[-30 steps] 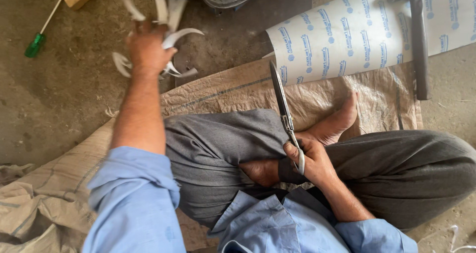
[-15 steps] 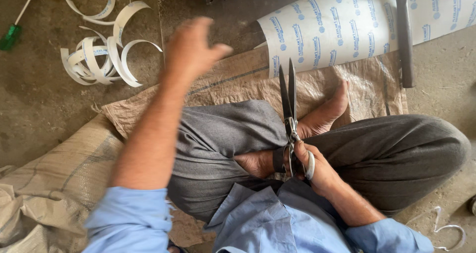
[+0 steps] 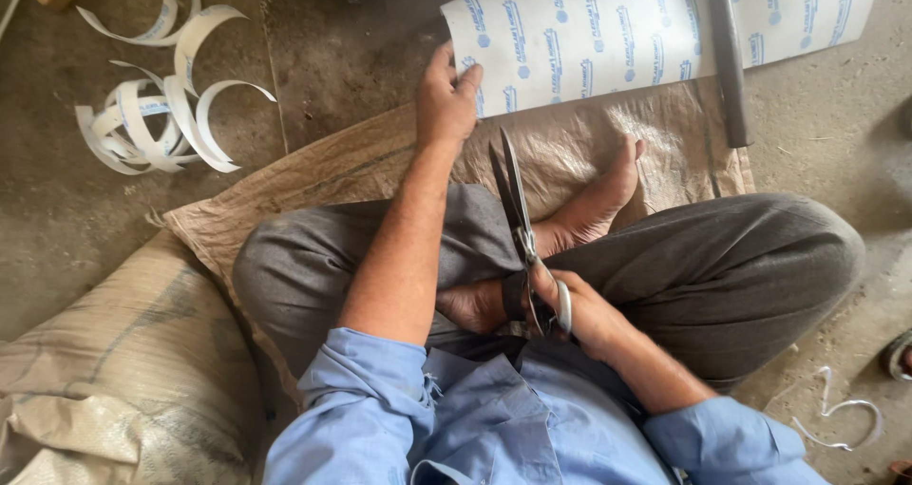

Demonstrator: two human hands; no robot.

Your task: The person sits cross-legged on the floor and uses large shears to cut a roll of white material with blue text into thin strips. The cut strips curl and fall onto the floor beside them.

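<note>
I sit cross-legged on a brown woven sack (image 3: 665,133). My left hand (image 3: 446,95) reaches forward and grips the near left corner of a large white sheet with blue print (image 3: 617,29) lying on the floor ahead. My right hand (image 3: 579,314) rests over my lap and holds a pair of large metal shears (image 3: 518,209) by the handles, blades nearly closed and pointing away toward the sheet.
A pile of curled white offcut strips (image 3: 157,114) lies on the concrete floor at far left. A grey metal bar (image 3: 727,57) lies across the sheet's right part. A stuffed sack (image 3: 104,361) sits at my left. A thin white strip (image 3: 836,414) lies at lower right.
My left hand left the pile of white strips, swung right and took hold of the printed sheet's corner. The shears in my right hand stayed over my lap.
</note>
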